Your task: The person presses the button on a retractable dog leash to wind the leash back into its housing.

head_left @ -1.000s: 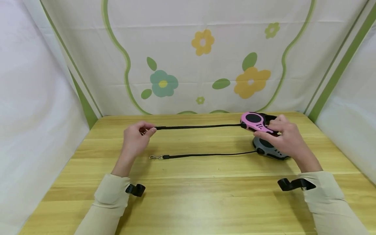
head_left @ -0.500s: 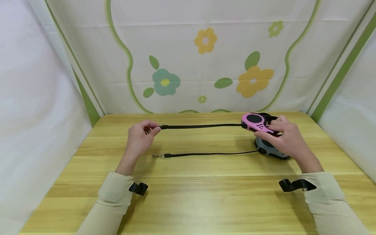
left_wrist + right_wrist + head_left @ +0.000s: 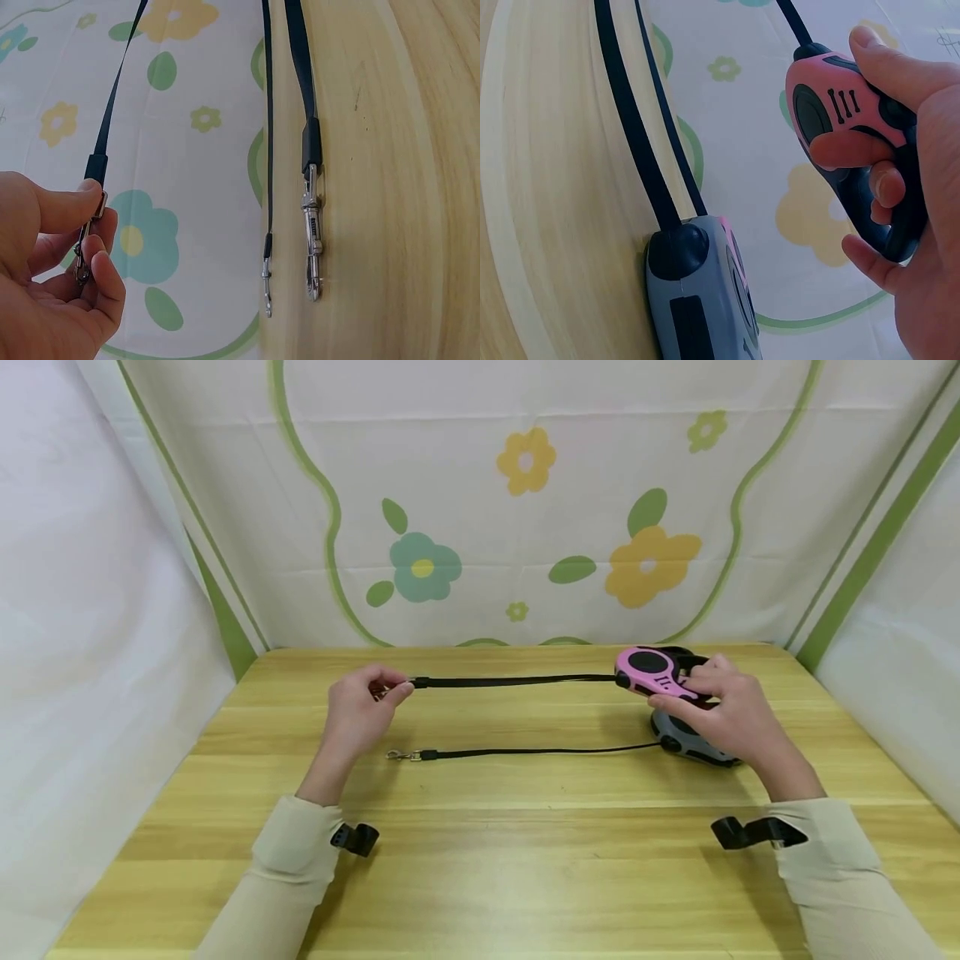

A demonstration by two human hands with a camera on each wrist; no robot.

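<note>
My right hand [image 3: 720, 710] grips a pink and black retractable leash handle [image 3: 651, 669] above the table's right side; the pink handle [image 3: 840, 112] fills the right wrist view, thumb on its side. Its black strap [image 3: 517, 680] runs taut leftwards to my left hand [image 3: 360, 710], which pinches the metal clip [image 3: 86, 251] at the strap's end. A second, grey leash handle [image 3: 686, 742] lies on the wooden table [image 3: 480, 860] under my right hand. The grey handle [image 3: 697, 292] has its black strap [image 3: 525, 751] stretched out flat, ending in a metal clip [image 3: 397, 755], also clip [image 3: 312, 240].
White cloth with flower prints [image 3: 525, 510] hangs behind and at both sides of the table. Black camera mounts sit on both wrists, left mount [image 3: 356, 839] and right mount [image 3: 753, 832].
My left hand has drifted slightly right, so the pink leash's strap spans a little less. The right hand and the grey leash stay where they were.
</note>
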